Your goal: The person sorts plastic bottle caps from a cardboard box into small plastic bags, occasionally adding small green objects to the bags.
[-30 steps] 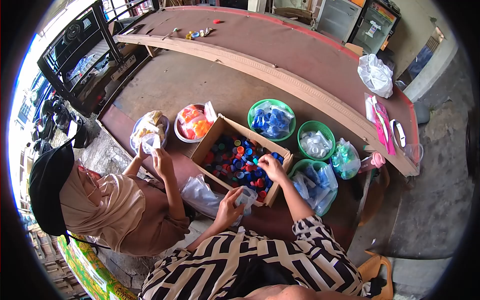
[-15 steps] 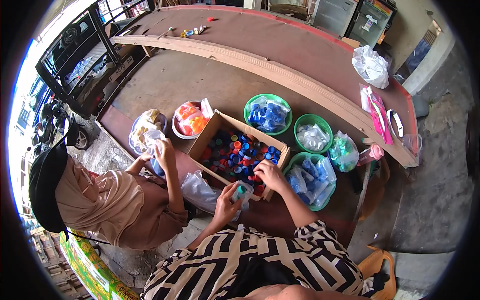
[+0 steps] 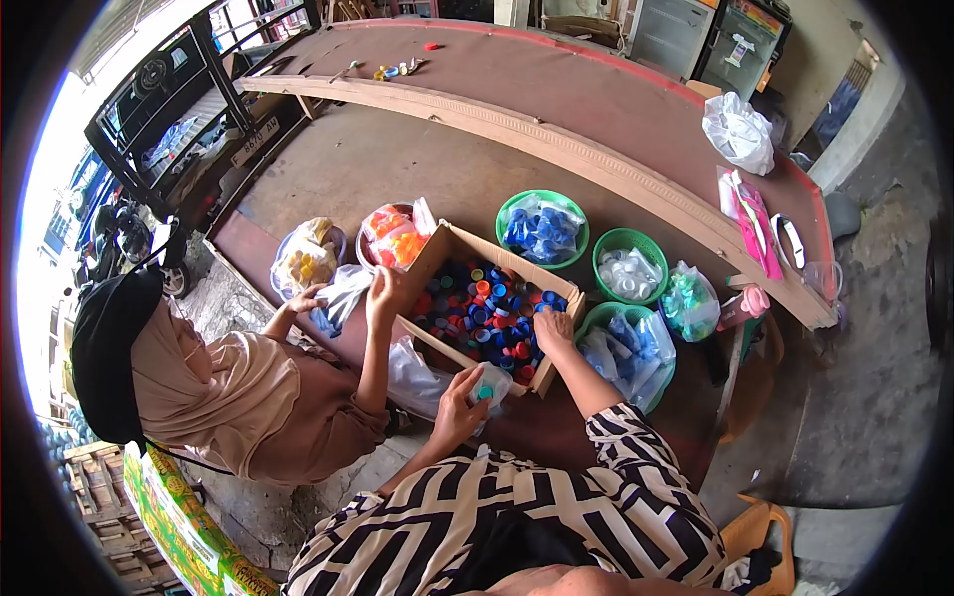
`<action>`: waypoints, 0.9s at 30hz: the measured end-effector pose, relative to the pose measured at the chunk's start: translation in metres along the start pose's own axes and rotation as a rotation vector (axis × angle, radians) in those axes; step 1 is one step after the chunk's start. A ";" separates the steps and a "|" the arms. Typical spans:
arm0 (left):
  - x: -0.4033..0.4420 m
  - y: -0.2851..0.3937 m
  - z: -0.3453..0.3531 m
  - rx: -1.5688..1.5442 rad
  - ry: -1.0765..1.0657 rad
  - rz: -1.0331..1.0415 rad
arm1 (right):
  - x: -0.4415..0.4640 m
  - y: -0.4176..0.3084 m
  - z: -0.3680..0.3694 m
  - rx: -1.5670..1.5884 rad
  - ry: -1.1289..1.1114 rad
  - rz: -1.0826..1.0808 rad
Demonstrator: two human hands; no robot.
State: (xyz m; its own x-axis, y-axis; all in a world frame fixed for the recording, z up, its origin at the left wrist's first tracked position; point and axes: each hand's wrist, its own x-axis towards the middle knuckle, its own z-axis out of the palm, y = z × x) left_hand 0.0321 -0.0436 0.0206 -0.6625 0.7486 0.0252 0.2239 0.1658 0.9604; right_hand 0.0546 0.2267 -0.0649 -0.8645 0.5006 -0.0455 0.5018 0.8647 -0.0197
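My left hand (image 3: 459,407) grips a clear plastic bag (image 3: 494,381) with a green bottle cap (image 3: 485,392) inside, at the near edge of a cardboard box (image 3: 425,260). Loose bottle caps (image 3: 487,316), mostly blue and red, fill the box. Over its right end, my right hand (image 3: 554,330) reaches down with bent fingers close to some blue caps; whatever its fingertips hold is hidden. Right of that hand, a green basket (image 3: 653,399) holds bagged blue caps.
Behind the box stand green baskets of bagged blue (image 3: 542,230) and white caps (image 3: 629,273). A bag of green caps (image 3: 691,301) lies to the right. At left, a co-worker (image 3: 238,387) handles a clear bag (image 3: 346,294) beside bowls of yellow (image 3: 306,260) and orange caps (image 3: 397,234).
My right hand has shifted slightly toward the box's far right corner, among the blue caps. The co-worker's hands have moved apart, one now nearer the box. The view has shifted slightly.
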 end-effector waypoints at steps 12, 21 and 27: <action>0.006 -0.005 -0.005 -0.009 0.009 -0.002 | -0.064 -0.039 -0.091 1.317 -0.031 -0.173; 0.002 -0.006 -0.008 0.012 -0.002 0.002 | -0.046 -0.069 -0.061 1.087 0.195 -0.197; 0.000 -0.009 -0.010 0.053 -0.007 0.005 | 0.008 -0.098 0.021 0.445 0.069 -0.514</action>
State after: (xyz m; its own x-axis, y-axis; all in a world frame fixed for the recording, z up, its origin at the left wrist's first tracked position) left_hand 0.0232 -0.0515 0.0151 -0.6566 0.7538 0.0275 0.2645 0.1959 0.9443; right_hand -0.0009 0.1446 -0.0841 -0.9887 0.0447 0.1429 -0.0215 0.9021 -0.4309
